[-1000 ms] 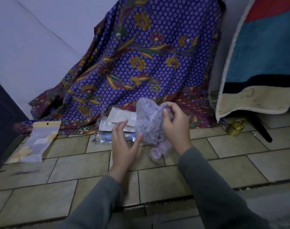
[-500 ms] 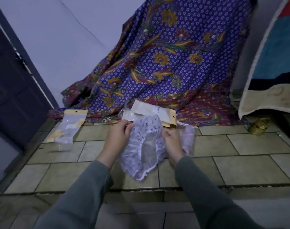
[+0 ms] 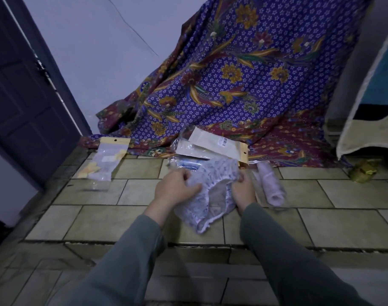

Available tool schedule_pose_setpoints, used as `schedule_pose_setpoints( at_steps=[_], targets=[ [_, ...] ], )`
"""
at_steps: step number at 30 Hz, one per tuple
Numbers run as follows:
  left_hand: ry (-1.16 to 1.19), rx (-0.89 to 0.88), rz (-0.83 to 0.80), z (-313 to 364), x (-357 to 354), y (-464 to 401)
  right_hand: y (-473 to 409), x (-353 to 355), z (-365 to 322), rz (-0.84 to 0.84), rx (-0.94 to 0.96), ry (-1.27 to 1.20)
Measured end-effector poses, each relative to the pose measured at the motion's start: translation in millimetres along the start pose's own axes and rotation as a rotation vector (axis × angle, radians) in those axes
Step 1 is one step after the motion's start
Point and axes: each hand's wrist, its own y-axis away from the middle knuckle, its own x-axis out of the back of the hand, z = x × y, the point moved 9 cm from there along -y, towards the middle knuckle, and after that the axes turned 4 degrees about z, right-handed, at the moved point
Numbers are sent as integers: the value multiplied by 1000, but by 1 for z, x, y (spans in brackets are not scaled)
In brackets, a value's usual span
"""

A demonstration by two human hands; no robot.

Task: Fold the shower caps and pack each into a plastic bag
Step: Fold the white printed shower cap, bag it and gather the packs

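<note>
A white shower cap with a small blue print hangs spread between my two hands above the tiled floor. My left hand grips its left edge and my right hand grips its right edge. Its elastic rim droops toward me. A rolled pale cap in clear plastic lies just right of my right hand. Behind the cap lies a pile of plastic bags with yellow header cards. One packed bag holding something yellow lies further left.
A purple floral cloth drapes down the wall onto the floor behind the bags. A dark door stands at the left. A striped blanket hangs at the right, with a small yellow-green object below it.
The cap, bunched in my right hand a second ago, is now stretched open between both hands. My view has swung left and down, bringing the door into sight.
</note>
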Motion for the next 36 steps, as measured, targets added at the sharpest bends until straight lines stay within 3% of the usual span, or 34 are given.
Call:
schedule_pose_setpoints(
  at_steps=[4, 7, 11, 14, 18, 21, 25, 30, 33, 36],
  targets=[
    [-105, -12, 191, -6, 28, -5, 13, 11, -60, 62, 409, -6],
    [-123, -123, 240, 3, 49, -6, 22, -6, -93, -138, 498, -66],
    [32, -290, 235, 19, 63, -3, 39, -36, -118, -340, 671, 178],
    [193, -278, 323, 12, 76, 2, 42, -45, -119, -308, 648, 158],
    [289, -210, 198, -25, 60, 3, 39, -33, -111, -216, 520, -76],
    [493, -106, 164, -48, 45, 7, 39, -30, -98, -219, 417, -161],
    [428, 11, 292, -58, 47, 7, 37, -31, -75, -234, 275, 79],
    [393, -72, 312, -47, 73, -2, 34, -31, -52, -185, 150, 264],
    [322, -144, 135, -35, 68, -9, 41, -42, -74, -246, 378, 477],
    [294, -274, 81, -9, 68, -8, 66, -64, -118, -445, 637, 229]
  ],
)
